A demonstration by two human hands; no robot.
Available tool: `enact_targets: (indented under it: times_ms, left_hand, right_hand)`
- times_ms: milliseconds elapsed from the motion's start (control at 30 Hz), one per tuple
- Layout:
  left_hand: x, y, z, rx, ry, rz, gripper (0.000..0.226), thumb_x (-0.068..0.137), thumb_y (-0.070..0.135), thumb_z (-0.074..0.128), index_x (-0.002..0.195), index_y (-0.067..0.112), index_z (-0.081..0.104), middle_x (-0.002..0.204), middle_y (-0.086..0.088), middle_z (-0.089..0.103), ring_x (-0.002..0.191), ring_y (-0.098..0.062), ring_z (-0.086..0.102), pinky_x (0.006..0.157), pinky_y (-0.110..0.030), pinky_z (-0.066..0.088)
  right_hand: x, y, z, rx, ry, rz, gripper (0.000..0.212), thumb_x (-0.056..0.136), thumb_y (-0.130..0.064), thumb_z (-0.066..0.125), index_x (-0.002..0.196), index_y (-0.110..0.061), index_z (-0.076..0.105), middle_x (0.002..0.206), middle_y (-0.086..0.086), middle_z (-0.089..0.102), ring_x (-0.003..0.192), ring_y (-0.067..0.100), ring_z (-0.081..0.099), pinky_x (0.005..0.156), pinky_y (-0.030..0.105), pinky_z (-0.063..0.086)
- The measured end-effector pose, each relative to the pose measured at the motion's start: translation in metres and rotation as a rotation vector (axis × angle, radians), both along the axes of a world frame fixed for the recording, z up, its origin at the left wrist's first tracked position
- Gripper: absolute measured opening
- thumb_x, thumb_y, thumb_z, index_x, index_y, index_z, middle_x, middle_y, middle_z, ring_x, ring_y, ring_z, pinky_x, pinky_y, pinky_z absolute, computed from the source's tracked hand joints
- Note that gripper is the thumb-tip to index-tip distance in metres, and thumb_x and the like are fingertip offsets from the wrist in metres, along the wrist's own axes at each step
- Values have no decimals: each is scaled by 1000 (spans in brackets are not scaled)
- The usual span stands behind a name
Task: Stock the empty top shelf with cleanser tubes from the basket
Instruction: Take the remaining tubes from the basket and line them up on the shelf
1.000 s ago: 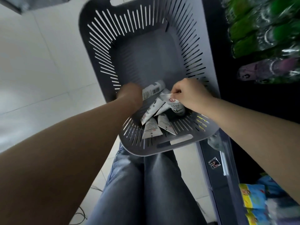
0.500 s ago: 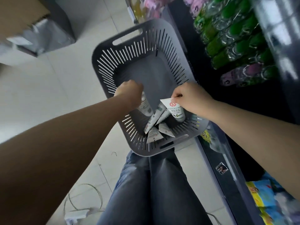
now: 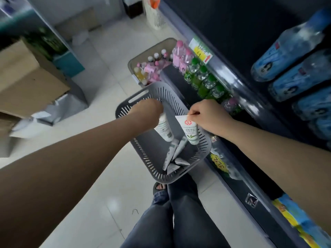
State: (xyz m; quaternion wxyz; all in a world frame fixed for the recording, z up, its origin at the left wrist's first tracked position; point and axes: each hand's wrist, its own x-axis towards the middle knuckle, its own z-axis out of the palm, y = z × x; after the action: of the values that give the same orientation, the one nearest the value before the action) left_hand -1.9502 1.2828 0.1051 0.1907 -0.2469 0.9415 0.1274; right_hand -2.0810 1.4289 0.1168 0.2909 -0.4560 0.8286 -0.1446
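Two tubes are carried at once, one per grip, presumably to halve the trips to the shelf.

Left grip (image 3: 146, 113): fingers are curled round the upper end of the left tube (image 3: 163, 128), which hangs tilted below the fist.

Right grip (image 3: 209, 117): the right tube (image 3: 189, 130) is pinched by its flat crimped end between thumb and forefinger, cap end down. The crimp is probably chosen as the thin edge most easily nipped out of a pile.

Both tubes are held over the basket (image 3: 125, 111), clear of the heap. Whether they are above rim level cannot be told from this angle.

A few spare tubes (image 3: 174, 153) are left lying flat on the basket bottom, bunched at the near end. The basket is set on the floor (image 3: 89, 176), just beside the rack (image 3: 238, 97) and ahead of the feet. That placement likely keeps the stock within reach of both arms.

Step judged: pick made, transfer to the shelf pending. Which level is the top shelf cannot be told. A dark bare bay (image 3: 223, 24) is seen upper right, near the water bottles (image 3: 286, 51).

Risk: the crimp pinch is a weak hold, so swing or slip is possible on the raise. The fist hold is judged secure. More trips are expected while spare tubes remain.
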Motion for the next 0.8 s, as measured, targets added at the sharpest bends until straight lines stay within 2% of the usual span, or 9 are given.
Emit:
enact_targets:
  times_ms: [67,100,233,333,467,567,667,800]
  left_hand:
    - [-5,2,26,-45,18,-61,26,89,5,49,108,12,66,103,-8,66,91,-27,64,65,-32,48]
    - [-7,4,40,-65,31,-92,27,90,6,48,109,13,66,102,-8,66,89,-27,63,65,-31,47]
    - [-19,15,93,-103,103,-220,23,93,10,48,106,10,67,102,-9,66,89,-25,62,70,-35,52]
    - [-29,30,129,-135,163,-309,23,92,9,48,105,9,67,100,-9,66,89,-25,61,66,-32,46]
    - [-42,58,168,-163,257,-406,25,94,12,47,107,10,68,104,-9,67,92,-25,62,75,-30,48]
    - [-50,86,193,-193,320,-502,24,92,11,48,104,9,69,103,-9,68,93,-27,63,81,-35,53]
    - [-59,116,214,-219,323,-604,25,90,11,47,103,11,69,102,-8,68,92,-27,63,79,-38,53]
    - [-67,160,250,-227,336,-691,22,90,10,46,97,12,67,95,-6,66,84,-26,62,69,-34,50]
  right_hand:
    - [2,7,25,-39,7,-43,16,89,-14,60,91,-6,73,91,4,72,80,13,63,57,24,48]
    - [3,11,37,-59,13,-69,15,89,-15,60,92,-6,73,91,4,72,78,12,62,55,21,46]
    - [5,32,85,-114,42,-177,13,88,-17,62,91,-11,74,83,-2,69,67,5,57,53,15,39]
    - [7,54,119,-148,80,-261,11,87,-21,64,88,-15,73,76,-7,65,63,3,55,53,18,39]
    - [6,88,156,-184,121,-372,12,86,-22,64,86,-14,73,80,-4,68,73,9,61,59,21,44]
    - [8,118,180,-219,161,-434,12,86,-21,65,88,-14,74,79,-5,65,71,7,57,56,15,36]
    - [15,153,204,-250,172,-510,10,87,-21,64,86,-15,72,79,-5,64,74,8,57,55,15,35]
    - [23,202,237,-251,189,-592,9,89,-23,62,82,-21,67,70,-15,57,65,1,52,52,16,34]
